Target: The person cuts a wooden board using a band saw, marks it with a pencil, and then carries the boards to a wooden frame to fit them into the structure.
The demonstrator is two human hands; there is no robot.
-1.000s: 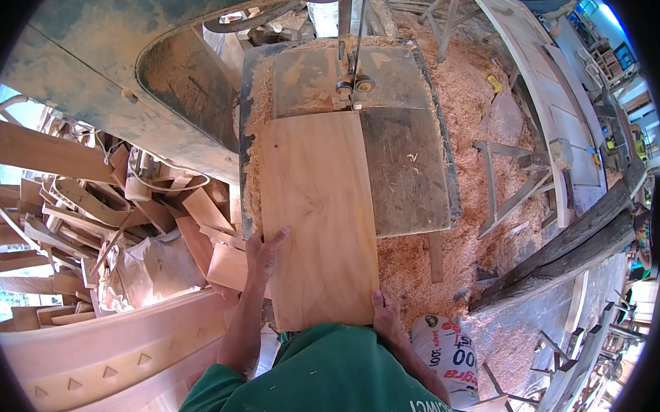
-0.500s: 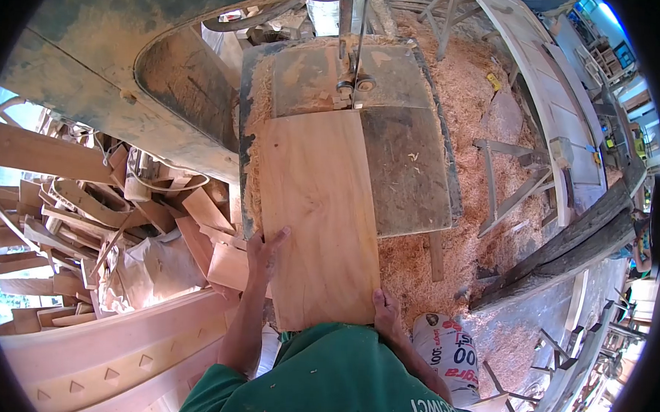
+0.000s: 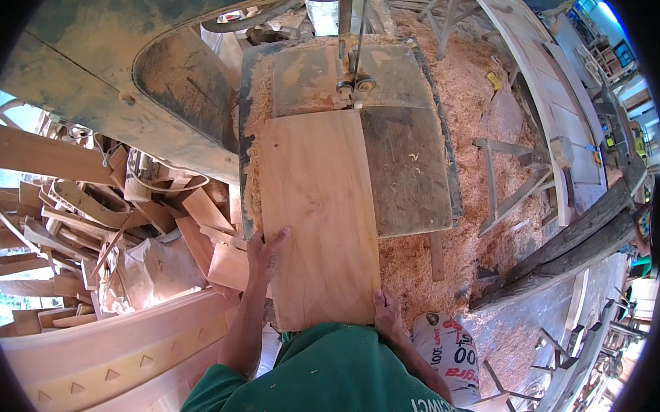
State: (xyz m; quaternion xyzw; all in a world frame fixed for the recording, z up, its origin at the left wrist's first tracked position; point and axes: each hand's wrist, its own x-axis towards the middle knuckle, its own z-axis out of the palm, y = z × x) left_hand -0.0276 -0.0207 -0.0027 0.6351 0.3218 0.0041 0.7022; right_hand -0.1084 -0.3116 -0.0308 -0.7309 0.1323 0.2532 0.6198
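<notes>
A wide wooden board (image 3: 321,213) lies on the bandsaw table (image 3: 412,176), its near end against my green shirt. Its far edge is close to the upright bandsaw blade (image 3: 359,53), beside the guide rollers (image 3: 356,83). My left hand (image 3: 264,251) grips the board's left edge, thumb on the top face and fingers hidden beneath. Lower down, my right hand (image 3: 386,311) holds the right edge near the corner, thumb up along the side. Small wood chips (image 3: 341,102) rest by the blade.
The large machine frame (image 3: 129,72) rises at the left. Below it are piled wood offcuts (image 3: 86,225). Shavings (image 3: 422,284) cover the floor at the right, with a printed white sack (image 3: 449,355) near my right arm. Thick timbers (image 3: 563,253) and a long panel (image 3: 541,83) stand further right.
</notes>
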